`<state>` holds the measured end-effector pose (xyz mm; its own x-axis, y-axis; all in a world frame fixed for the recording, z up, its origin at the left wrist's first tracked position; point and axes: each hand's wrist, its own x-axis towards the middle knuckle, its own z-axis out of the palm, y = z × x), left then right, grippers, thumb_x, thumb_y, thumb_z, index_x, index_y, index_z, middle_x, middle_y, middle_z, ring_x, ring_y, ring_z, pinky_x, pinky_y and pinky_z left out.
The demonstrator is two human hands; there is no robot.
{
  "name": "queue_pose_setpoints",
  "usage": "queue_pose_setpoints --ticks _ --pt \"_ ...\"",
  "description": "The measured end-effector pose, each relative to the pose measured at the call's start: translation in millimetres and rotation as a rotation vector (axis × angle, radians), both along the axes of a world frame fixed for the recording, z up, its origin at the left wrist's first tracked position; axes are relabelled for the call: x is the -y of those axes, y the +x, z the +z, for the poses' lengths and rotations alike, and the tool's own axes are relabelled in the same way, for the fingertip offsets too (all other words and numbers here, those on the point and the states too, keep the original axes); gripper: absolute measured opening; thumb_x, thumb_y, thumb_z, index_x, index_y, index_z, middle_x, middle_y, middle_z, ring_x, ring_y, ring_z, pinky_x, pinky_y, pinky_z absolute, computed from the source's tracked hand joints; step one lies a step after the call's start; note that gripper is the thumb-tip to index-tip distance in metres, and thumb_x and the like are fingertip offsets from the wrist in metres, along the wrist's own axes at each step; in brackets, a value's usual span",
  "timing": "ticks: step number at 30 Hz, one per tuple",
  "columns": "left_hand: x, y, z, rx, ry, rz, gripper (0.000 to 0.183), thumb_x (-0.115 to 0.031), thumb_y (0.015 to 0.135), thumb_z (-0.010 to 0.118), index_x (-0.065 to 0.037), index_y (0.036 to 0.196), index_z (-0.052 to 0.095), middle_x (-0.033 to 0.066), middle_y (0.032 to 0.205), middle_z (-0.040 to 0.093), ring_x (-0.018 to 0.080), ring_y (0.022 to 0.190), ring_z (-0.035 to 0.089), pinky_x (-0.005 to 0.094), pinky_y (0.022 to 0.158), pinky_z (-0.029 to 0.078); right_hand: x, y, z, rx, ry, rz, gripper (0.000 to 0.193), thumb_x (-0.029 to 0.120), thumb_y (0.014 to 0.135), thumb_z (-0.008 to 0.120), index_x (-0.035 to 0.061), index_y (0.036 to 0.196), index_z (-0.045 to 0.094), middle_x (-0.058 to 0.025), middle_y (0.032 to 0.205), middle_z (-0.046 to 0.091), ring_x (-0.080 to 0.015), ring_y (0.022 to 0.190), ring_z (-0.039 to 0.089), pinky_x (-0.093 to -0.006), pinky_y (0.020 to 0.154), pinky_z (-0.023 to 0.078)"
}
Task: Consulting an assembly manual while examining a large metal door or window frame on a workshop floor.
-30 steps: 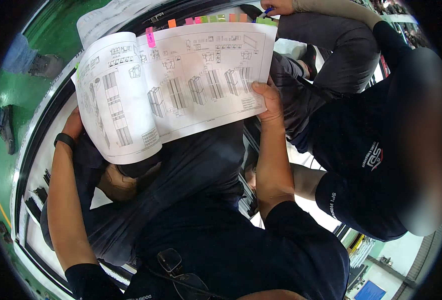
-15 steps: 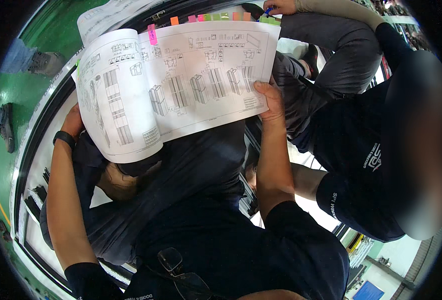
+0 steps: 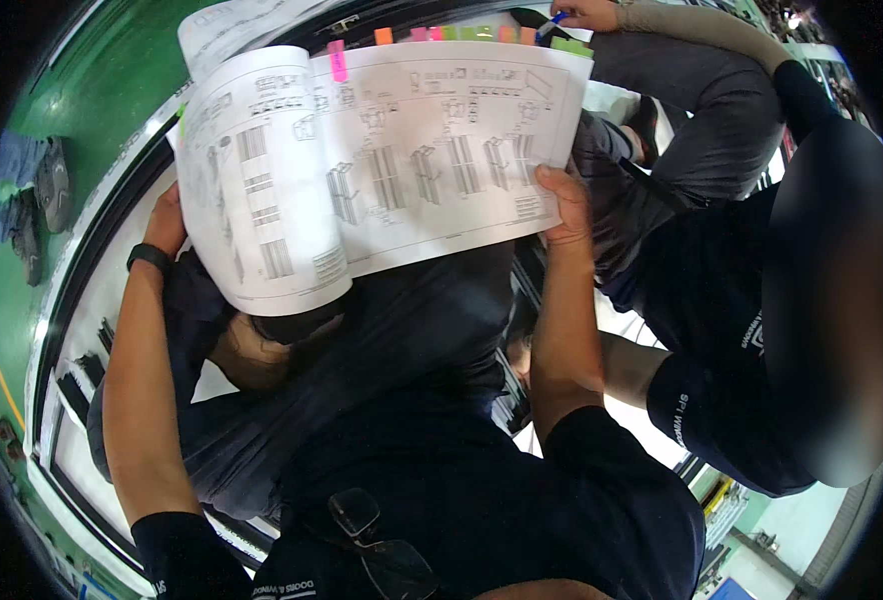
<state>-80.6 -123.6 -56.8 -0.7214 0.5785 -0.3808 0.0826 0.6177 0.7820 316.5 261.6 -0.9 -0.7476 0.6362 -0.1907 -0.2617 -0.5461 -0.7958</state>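
Observation:
Across my lap lies a thick open booklet of technical drawings (image 3: 432, 220), its pages printed with line diagrams of profiles and its top edge lined with coloured sticky tabs (image 3: 452, 34). My right hand (image 3: 568, 205) grips the right page's lower corner, thumb on top and fingers underneath. At the booklet's left edge is my left hand (image 3: 167, 220), wearing a black wristband (image 3: 150, 258); its fingers go behind the curled left page and are mostly hidden. Dark eyeglasses (image 3: 382, 545) hang at my chest.
Close on my right sits a co-worker (image 3: 702, 250) in dark clothes, one hand (image 3: 587, 14) holding a blue pen-like item (image 3: 559, 18). Long dark frame edges (image 3: 92, 235) curve along the left above a green floor (image 3: 112, 90). Another person's shoes (image 3: 52, 185) stand there.
The booklet and both my hands appear shifted slightly right in view, with the grip unchanged. At the left, the other person's feet have moved closer together.

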Motion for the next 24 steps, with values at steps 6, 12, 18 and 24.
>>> queue_pose_setpoints --ticks 6,12,18,24 --pt "-11.9 -26.9 8.6 -0.355 -0.142 -0.33 0.036 -0.024 0.094 0.058 -0.001 0.12 0.064 0.022 0.119 0.067 0.031 0.106 0.066 0.0356 0.093 0.048 -3.1 2.1 0.1 0.026 0.021 0.0 0.07 0.004 0.075 0.067 -0.0013 0.141 0.044 -0.0186 0.125 0.061 -0.0292 0.109 0.063 -0.0389 0.097 0.051" --pt "-7.5 -11.5 -2.1 -0.253 -0.006 -0.208 0.032 -0.021 0.093 0.063 -0.004 0.12 0.065 0.0155 0.112 0.071 0.0208 0.104 0.066 0.0326 0.091 0.049 -2.8 3.2 -1.6 0.03 0.063 0.031 0.066 0.008 0.077 0.068 -0.0037 0.139 0.046 -0.0183 0.128 0.061 -0.0302 0.111 0.063 -0.039 0.099 0.05" --pt "-4.7 -7.8 -1.1 -0.284 -0.109 -0.15 0.033 -0.019 0.092 0.065 -0.005 0.122 0.064 0.0156 0.11 0.072 0.0207 0.099 0.068 0.0334 0.088 0.051 -5.8 4.6 -4.6 -0.01 0.002 0.055 0.064 0.006 0.08 0.067 -0.0033 0.139 0.045 -0.0193 0.128 0.061 -0.0312 0.112 0.063 -0.0396 0.099 0.05" --pt "-14.4 1.4 3.7 -0.257 -0.101 -0.107 0.033 -0.02 0.093 0.063 -0.002 0.12 0.065 0.0154 0.108 0.072 0.0205 0.098 0.068 0.0334 0.088 0.051 -6.7 7.7 -6.4 0.049 0.014 0.016 0.069 0.005 0.076 0.069 -0.0014 0.14 0.044 -0.0189 0.127 0.06 -0.0305 0.111 0.063 -0.0393 0.099 0.05"
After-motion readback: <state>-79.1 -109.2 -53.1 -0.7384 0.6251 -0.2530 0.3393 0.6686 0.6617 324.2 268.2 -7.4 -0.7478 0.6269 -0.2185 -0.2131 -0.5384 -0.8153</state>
